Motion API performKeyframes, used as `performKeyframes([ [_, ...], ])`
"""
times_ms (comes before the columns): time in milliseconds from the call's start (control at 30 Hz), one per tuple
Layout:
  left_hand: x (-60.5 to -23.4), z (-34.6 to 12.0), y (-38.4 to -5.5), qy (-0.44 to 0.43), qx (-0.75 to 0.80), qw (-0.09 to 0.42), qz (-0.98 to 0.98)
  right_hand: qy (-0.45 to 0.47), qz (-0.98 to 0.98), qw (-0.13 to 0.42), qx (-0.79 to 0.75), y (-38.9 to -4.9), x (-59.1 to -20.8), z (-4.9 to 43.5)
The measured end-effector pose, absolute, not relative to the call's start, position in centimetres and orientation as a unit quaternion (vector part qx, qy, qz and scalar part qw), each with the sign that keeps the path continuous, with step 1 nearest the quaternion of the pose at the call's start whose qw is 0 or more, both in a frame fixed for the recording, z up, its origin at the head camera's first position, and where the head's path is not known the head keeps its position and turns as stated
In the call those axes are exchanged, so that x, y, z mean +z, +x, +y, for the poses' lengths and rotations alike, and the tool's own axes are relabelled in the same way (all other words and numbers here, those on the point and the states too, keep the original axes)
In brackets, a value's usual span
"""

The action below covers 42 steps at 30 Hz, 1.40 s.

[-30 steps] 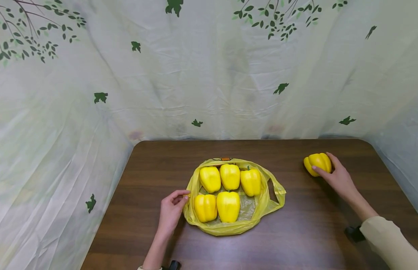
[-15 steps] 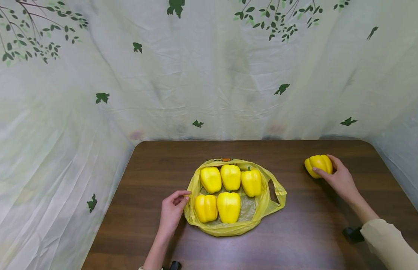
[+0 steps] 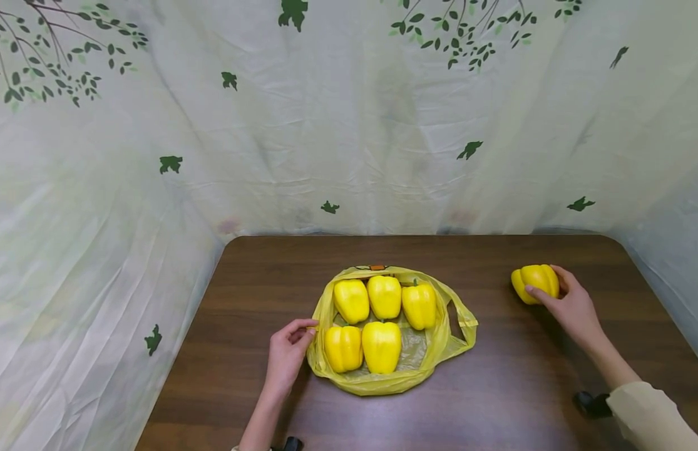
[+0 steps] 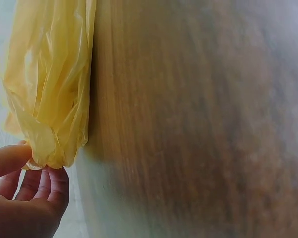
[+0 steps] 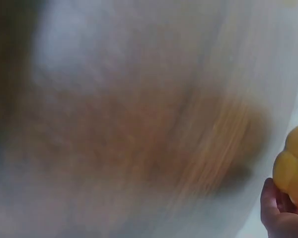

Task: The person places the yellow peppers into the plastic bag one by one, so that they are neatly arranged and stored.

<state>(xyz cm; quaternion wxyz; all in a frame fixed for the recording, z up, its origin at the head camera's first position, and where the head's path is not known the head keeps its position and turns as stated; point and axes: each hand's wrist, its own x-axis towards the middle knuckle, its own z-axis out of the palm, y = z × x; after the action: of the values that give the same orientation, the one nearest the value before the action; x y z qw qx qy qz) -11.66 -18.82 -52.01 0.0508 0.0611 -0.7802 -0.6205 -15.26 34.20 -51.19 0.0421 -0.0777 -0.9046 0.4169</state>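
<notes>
A yellow plastic bag (image 3: 385,384) lies on the table with its mouth spread wide. Several yellow bell peppers (image 3: 381,347) sit inside it in two rows. At the bag's left rim, my left hand (image 3: 287,355) pinches the plastic; the left wrist view shows thumb and fingers (image 4: 58,184) on the gathered edge of the bag (image 4: 49,89). Over the far right of the table, my right hand (image 3: 576,313) grips another yellow bell pepper (image 3: 534,282) between thumb and fingers. That pepper (image 5: 294,168) is cut off by the right wrist view's edge.
The dark brown wooden table (image 3: 495,401) has rounded far corners. A pale cloth curtain (image 3: 382,125) printed with leaves hangs behind it and along the sides. The bag's loop handle (image 3: 460,322) sticks out to the right.
My right hand has drawn the held bell pepper slightly nearer to me and a little to the right. The left hand and the bag have stayed in place.
</notes>
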Motion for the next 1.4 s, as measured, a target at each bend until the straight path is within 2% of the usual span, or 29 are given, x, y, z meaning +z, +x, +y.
performKeyframes([
  [867,-52.1,-18.8,-11.7,0.061,-0.622,0.047,-0.78,-0.093,-0.879,0.081,0.461,-10.0,-50.8,31.8],
  [1400,-52.1,-18.8,-11.5,0.057,-0.623,0.053,-0.779,-0.062,-0.863,0.098,0.492,-8.4,-49.5,29.2],
])
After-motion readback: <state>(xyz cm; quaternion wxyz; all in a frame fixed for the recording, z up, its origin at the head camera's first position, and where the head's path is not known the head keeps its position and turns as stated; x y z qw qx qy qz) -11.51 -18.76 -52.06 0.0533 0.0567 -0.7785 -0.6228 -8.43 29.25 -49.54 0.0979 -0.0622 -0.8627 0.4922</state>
